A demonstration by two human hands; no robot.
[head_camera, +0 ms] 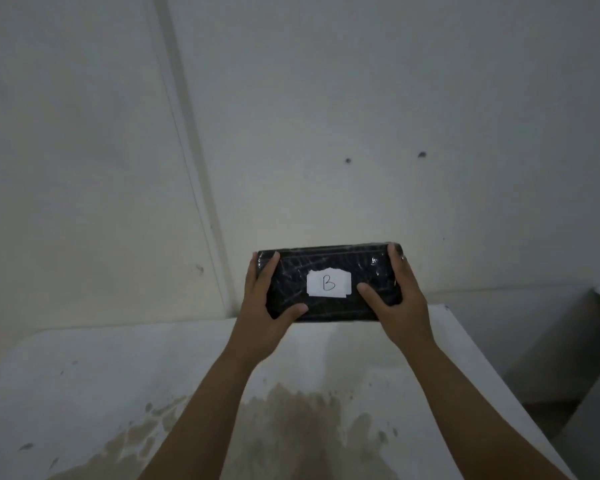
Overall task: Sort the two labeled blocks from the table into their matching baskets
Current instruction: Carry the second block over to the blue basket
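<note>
Gripping the black block (pixel 329 268) labeled B, both hands (pixel 264 299) lift it above the table (pixel 84 375).

Two bare forearms without sleeves; a small ring (pixel 403 258) on a finger of the right hand (pixel 400 306).

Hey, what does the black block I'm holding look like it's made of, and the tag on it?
The black block seems wrapped in glossy plastic film or tape: it shows creases and shiny glints. What is under the wrap cannot be seen. The label looks like matte white paper, with a ragged, torn-looking top edge and a handwritten B.
</note>
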